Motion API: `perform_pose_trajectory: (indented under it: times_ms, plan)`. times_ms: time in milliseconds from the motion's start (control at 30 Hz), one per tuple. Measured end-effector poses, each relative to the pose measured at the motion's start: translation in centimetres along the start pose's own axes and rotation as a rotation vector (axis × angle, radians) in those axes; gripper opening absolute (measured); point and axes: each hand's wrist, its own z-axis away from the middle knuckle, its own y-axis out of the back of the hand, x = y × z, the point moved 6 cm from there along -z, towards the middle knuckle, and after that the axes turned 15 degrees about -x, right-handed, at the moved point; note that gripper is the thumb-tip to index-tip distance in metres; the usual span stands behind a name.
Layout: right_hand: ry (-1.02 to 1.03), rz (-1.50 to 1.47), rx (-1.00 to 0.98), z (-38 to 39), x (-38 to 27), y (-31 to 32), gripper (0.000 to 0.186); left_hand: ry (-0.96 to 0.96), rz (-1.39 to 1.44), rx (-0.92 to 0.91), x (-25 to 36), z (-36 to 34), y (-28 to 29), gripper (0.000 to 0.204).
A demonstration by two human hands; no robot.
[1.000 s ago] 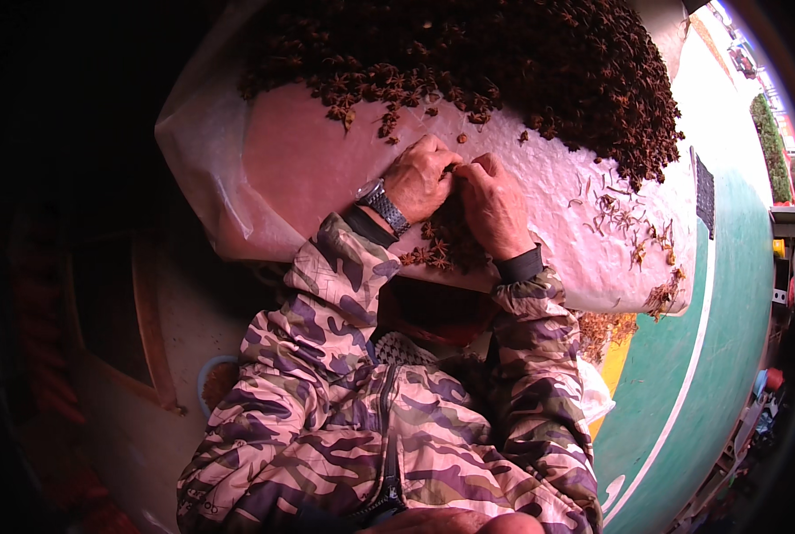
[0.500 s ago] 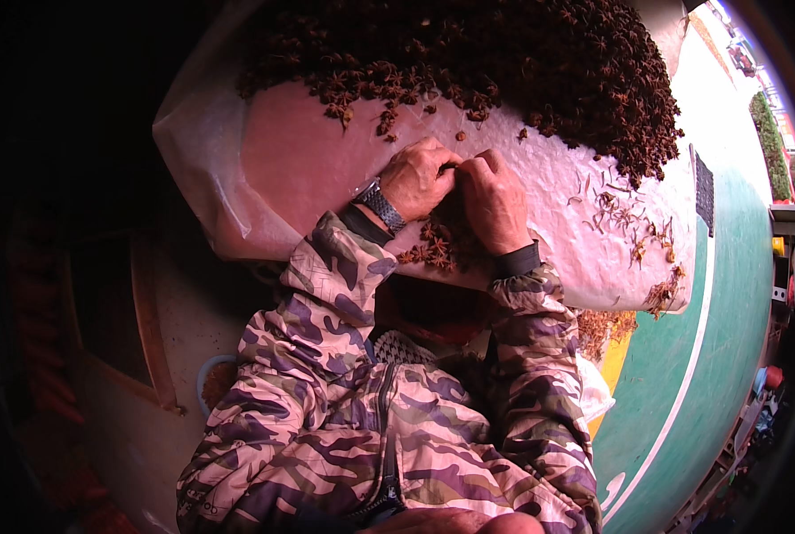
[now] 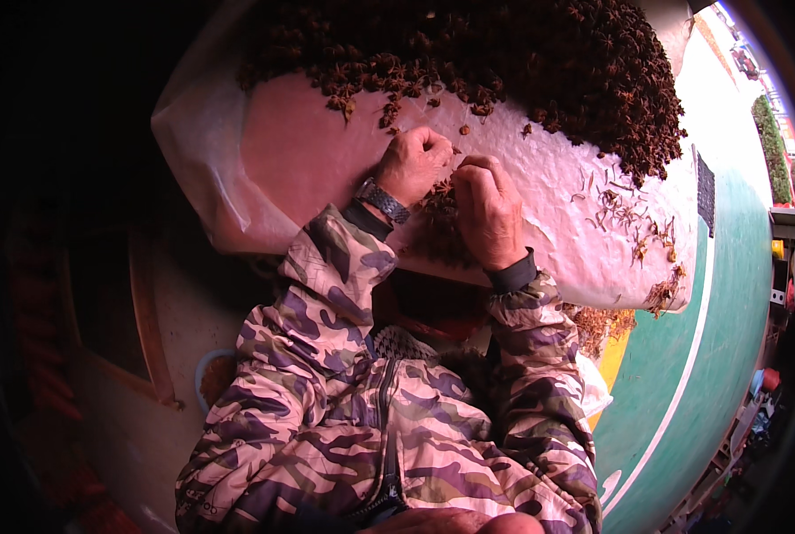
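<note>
Over a plastic-covered table, my left hand (image 3: 413,165) is closed, fingertips pinched together, with a dark watch on its wrist. My right hand (image 3: 489,214) is closed too, fingers curled, a small gap away from the left. What either hand holds is hidden or too small to name. Beneath and between my wrists lies a small heap of star anise (image 3: 440,209), close to the table's near edge. A large dark pile of star anise (image 3: 540,62) spreads across the far side.
The pale plastic sheet (image 3: 300,160) covers the table. Thin stems and loose bits (image 3: 624,214) are scattered at its right. A light-blue-rimmed basin (image 3: 209,378) stands on the floor at lower left. Brown debris (image 3: 598,325) shows past the table's near right, beside green floor (image 3: 673,365).
My hands were touching at the fingertips and have come apart. The left has shifted slightly up and left, while the right has dropped a little, its fingers more curled.
</note>
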Motion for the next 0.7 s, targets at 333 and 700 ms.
perform_pose_trajectory:
  times_ms: [333, 700]
  plan:
    - [-0.885, 0.641, -0.026, 8.6, 16.1, 12.5, 0.024, 0.041, -0.344, -0.236, 1.5, 1.7, 0.6, 0.024]
    - [-0.164, 0.007, -0.163, 2.8, 7.2, -0.3, 0.036, -0.317, -0.438, -0.136, 1.1, 2.7, -0.9, 0.026]
